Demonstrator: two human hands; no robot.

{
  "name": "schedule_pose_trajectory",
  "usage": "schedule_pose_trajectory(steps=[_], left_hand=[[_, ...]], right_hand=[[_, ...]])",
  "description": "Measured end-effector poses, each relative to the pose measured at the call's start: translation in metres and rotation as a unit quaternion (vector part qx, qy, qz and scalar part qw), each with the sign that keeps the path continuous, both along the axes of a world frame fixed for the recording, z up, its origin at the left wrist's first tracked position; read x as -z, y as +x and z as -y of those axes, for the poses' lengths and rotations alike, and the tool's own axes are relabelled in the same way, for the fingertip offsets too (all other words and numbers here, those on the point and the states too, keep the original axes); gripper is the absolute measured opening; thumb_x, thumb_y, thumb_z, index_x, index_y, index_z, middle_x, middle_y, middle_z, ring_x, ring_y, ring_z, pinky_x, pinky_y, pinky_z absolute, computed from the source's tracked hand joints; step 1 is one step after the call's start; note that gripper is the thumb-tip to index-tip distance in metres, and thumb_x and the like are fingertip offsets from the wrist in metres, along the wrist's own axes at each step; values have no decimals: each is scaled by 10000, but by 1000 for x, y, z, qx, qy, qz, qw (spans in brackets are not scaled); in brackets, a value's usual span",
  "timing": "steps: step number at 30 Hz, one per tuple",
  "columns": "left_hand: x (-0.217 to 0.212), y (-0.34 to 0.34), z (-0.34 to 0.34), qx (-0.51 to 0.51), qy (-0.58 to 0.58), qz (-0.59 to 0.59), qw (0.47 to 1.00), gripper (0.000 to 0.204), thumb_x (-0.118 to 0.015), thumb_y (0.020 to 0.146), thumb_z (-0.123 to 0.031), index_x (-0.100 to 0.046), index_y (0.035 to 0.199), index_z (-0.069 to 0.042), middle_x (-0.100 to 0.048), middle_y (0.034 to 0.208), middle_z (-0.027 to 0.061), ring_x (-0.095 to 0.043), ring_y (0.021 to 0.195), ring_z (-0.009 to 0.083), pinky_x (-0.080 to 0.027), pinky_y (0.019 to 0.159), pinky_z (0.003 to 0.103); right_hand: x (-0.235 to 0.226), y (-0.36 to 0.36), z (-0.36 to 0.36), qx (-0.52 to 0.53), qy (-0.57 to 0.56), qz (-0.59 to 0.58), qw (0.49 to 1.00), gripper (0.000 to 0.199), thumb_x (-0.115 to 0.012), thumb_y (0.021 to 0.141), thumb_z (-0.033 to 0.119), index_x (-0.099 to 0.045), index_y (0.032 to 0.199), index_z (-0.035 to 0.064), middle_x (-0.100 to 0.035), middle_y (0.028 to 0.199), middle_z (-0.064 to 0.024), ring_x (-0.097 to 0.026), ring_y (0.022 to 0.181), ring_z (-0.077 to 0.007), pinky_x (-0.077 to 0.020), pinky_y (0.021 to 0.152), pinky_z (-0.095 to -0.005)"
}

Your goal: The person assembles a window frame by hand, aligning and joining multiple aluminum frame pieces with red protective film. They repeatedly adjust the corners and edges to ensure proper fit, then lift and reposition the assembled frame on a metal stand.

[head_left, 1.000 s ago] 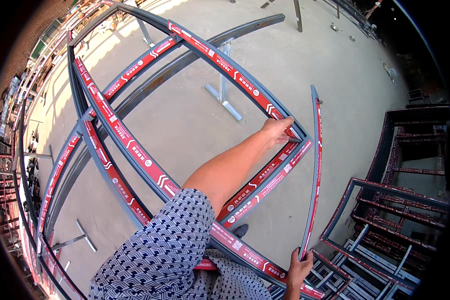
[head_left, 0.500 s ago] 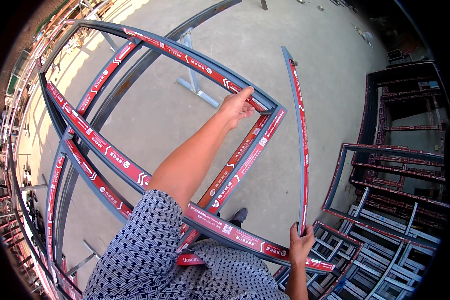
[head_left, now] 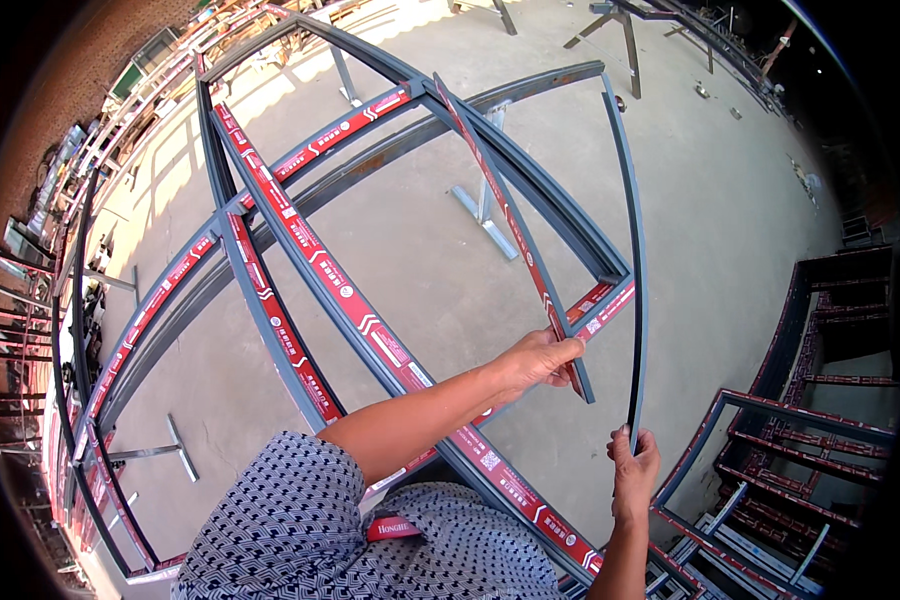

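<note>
Since the earlier frame our left hand (head_left: 540, 362) has left the frame's corner and taken up a second strip (head_left: 510, 225), one with red film on its face. Its fingers (head_left: 562, 352) are closed around the strip's near end, and the strip runs up and away from us, slanting across the frame (head_left: 300, 240). Our right hand (head_left: 633, 472) has its fingers wrapped round the lower end of a plain dark strip (head_left: 634, 270), which stands nearly upright just right of the frame's far corner, its top bending toward the picture's upper edge. The two strips are apart, the red one left of the dark one. Under both lies the big grey frame with red film on its bars, resting on metal stands (head_left: 482, 215) over a concrete floor (head_left: 730, 200). More dark frames (head_left: 800, 440) are stacked at our right.
</note>
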State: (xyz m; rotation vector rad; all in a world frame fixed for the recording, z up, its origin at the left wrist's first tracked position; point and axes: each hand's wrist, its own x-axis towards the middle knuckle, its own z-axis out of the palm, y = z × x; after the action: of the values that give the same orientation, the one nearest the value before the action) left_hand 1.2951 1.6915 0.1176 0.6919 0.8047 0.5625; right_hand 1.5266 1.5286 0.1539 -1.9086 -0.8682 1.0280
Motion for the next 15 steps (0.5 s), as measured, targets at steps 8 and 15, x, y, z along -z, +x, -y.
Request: schedule_pose_trajectory(steps=[8, 15], left_hand=[[-15, -3, 88, 62, 5, 57, 996, 579, -725, 1063, -578, -631, 1337, -77, -664, 1223, 47, -672, 1153, 188, -581, 1030, 426], [-1, 0, 126, 101, -7, 42, 994, 559, -693, 1082, -528, -635, 1380, -59, -699, 1291, 62, -696, 1123, 189, -596, 994, 417]], right_hand=[[-18, -35, -57, -152, -47, -160, 974, 548, -740, 1097, 490, -655, 1160, -48, -732, 1009, -114, -703, 866, -178, -595, 805, -344], [-21, -58, -60, -220, -92, -162, 958, 608, -722, 1092, 547, -594, 1173, -42, -702, 916, -103, -698, 776, -151, -583, 627, -319]])
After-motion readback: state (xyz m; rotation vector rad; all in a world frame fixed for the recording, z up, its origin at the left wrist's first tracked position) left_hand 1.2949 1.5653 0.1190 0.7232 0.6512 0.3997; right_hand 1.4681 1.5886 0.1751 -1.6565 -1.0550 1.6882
